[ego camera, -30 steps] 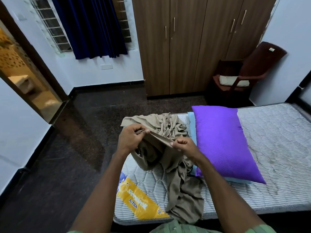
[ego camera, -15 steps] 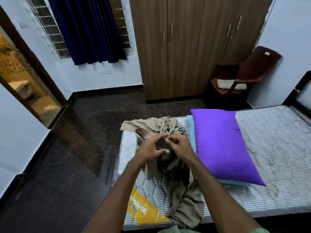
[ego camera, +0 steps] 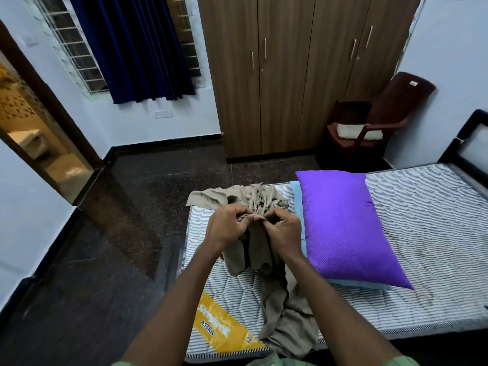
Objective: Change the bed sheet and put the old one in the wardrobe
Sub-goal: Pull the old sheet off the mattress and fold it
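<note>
Khaki-brown fabric, one crumpled bed sheet (ego camera: pixel 261 249), lies on the bare mattress (ego camera: pixel 422 233) at the end nearest the wardrobe (ego camera: pixel 303 75), with a loose length trailing toward the near edge of the bed. Its upper part is lifted off the mattress and gathered between two hands.

Left hand (ego camera: pixel 228 228): fingers curled, pinching a fold of the sheet at its top edge, back of the hand facing the camera. Right hand (ego camera: pixel 282 231): fingers curled, pinching the same edge just beside the left hand. The fingertips of both hands nearly meet. Both forearms extend forward from the bottom of the view, converging over the sheet.

One purple pillow (ego camera: pixel 346 228) lies just right of the sheet, resting on one light-blue pillow (ego camera: pixel 297 196) of which only the edges show. One yellow label (ego camera: pixel 221 331) marks the near corner of the mattress.

The wardrobe shows four closed doors. One dark brown chair (ego camera: pixel 383 114) stands to its right, carrying one folded pale cloth (ego camera: pixel 353 130). One dark blue curtain (ego camera: pixel 134 46) hangs at the barred window.
</note>
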`<state>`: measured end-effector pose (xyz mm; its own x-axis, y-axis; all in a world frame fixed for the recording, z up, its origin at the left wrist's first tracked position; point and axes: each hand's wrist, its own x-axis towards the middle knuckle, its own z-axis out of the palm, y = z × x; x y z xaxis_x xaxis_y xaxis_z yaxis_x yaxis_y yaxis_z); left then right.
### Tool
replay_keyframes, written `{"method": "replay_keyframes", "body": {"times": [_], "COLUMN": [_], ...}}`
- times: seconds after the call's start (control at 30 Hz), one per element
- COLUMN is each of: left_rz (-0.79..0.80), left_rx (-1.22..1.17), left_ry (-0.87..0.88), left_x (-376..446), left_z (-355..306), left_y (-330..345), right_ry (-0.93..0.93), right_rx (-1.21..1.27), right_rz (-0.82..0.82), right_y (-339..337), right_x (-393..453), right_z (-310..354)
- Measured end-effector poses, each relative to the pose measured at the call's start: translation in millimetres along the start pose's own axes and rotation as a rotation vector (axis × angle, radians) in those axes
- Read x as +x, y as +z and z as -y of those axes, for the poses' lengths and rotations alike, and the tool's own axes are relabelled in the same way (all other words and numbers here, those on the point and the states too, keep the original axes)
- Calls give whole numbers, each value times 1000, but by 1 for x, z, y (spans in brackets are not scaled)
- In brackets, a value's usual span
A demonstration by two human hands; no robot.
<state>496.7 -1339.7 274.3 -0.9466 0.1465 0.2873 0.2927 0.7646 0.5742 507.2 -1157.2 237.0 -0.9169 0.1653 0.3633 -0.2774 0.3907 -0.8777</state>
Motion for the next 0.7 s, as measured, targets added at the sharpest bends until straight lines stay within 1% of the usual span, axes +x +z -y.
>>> {"method": "replay_keyframes", "body": {"times": [0.07,0.17,0.2,0.23,0.3,0.4,0.43,0.47,0.5,0.53,0.6,0.63,0.67,0.7], "left_rz": [-13,-32,-53,-102,-291,-621,-684,-697,-659,-584,-373,-262,-148,-23], "left_rx": [4,-50,-93,-123,-146,-167,-176,-162,-116,-41,112,117,53,-62], "left_ry": [8,36,26,-2,-115,-449,-548,-615,-647,-635,-500,-399,-286,-166], "left_x": [5,8,9,11,17,25,24,22,18,14,5,3,1,-1], "left_z": [0,-6,-9,-10,-7,9,15,21,26,28,26,22,16,8], "left_y": [-2,-8,-12,-17,-31,-61,-67,-69,-68,-63,-47,-38,-29,-20], "right_ry": [109,216,269,310,344,386,402,423,451,490,556,559,534,482], "right_rx": [157,306,331,309,247,213,214,255,312,381,509,546,554,526], "right_rz": [138,483,556,579,555,526,504,476,450,423,413,445,487,524], "right_y": [-2,-1,2,3,2,-15,-23,-30,-35,-37,-38,-36,-33,-29], "right_x": [5,-3,-9,-16,-25,-24,-20,-16,-12,-8,2,6,9,13], "right_z": [-1,-1,-3,-6,-20,-41,-43,-44,-43,-41,-36,-30,-24,-18]}}
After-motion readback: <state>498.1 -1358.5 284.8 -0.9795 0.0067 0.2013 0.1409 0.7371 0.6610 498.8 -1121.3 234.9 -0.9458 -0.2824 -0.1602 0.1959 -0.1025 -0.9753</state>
